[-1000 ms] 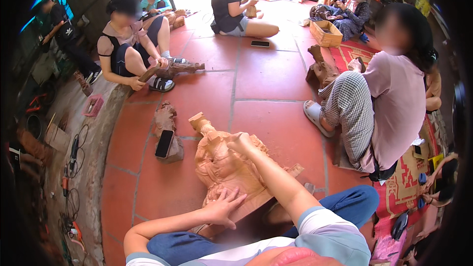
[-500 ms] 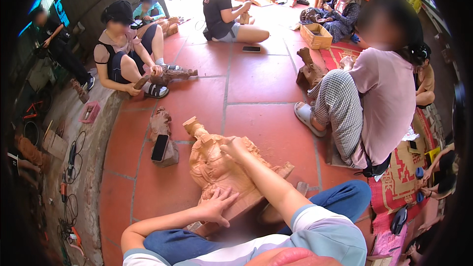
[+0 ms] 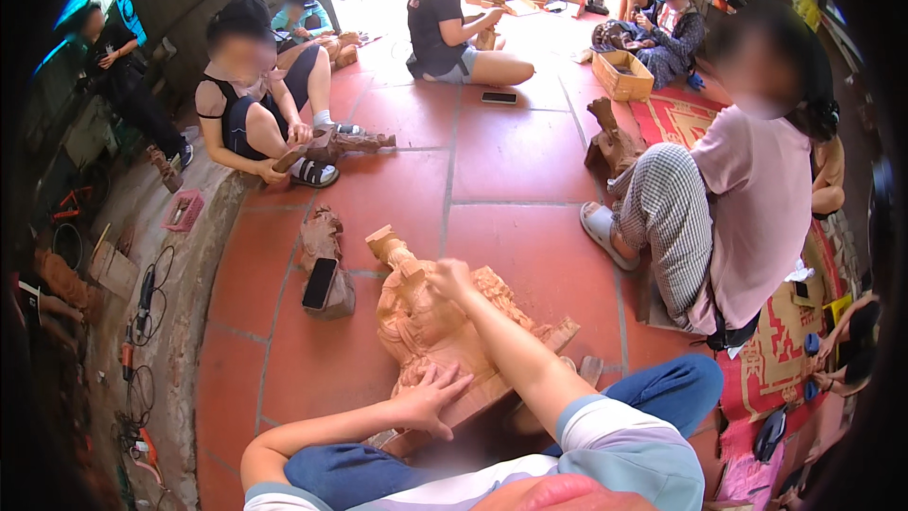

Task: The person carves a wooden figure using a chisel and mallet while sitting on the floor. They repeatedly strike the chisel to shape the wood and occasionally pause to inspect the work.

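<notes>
An open-air woodcarving workshop is shown. A red tiled floor (image 3: 511, 161) is shared by several seated people, each bent over a carving. A large wooden statue (image 3: 430, 326) is laid near, smaller carvings (image 3: 610, 137) are set farther off, and power tools with cables (image 3: 142, 298) are strewn at the left.

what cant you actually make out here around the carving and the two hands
- Head view: whether the right hand holds a tool; the fist is closed, too small to tell.
- Base of the wooden statue: blurred and covered by the left hand and forearm.
- Screen of the phone on the smaller carving: dark, nothing shows.
- Items along the left wall: darkened and bent by the fisheye rim.
</notes>
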{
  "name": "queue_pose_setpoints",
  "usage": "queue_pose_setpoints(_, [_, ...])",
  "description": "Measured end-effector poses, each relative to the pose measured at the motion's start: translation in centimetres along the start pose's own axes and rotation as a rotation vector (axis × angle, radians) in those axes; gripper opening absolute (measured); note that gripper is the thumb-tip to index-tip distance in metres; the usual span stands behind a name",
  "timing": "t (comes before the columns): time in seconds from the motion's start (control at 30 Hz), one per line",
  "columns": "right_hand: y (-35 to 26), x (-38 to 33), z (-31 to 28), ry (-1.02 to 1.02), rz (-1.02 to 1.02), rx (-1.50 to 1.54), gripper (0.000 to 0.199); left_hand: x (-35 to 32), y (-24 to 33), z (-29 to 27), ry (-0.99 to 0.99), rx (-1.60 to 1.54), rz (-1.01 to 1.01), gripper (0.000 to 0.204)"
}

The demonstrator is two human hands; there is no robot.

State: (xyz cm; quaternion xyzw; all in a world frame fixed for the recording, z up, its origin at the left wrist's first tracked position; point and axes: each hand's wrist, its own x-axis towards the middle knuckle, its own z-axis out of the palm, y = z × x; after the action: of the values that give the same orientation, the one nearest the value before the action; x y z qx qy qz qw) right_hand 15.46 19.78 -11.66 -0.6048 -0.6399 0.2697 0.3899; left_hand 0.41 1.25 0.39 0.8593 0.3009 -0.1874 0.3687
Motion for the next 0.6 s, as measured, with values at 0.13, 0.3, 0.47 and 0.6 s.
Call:
queue_pose_setpoints(0.13, [0.3, 0.0, -1.2, -0.170, -0.016, -0.023, 0.018, -0.1, -0.1, 0.3, 0.006, -0.011, -0.018, 0.115])
queue_pose_setpoints(0.3, [-0.2, 0.8, -0.6, -0.071, 0.040, 0.040, 0.020, 0.3, -0.3, 0.6, 0.018, -0.017, 0.009, 0.115])
queue_pose_setpoints(0.47, [-0.1, 0.1, -1.1, -0.223, 0.014, -0.016, 0.021, 0.1, -0.2, 0.3, -0.012, 0.015, -0.031, 0.115])
queue_pose_setpoints(0.6, [-2.1, 0.3, -1.1, -0.093, 0.014, 0.044, 0.023, 0.1, -0.9, 1.1, 0.006, 0.000, -0.032, 0.116])
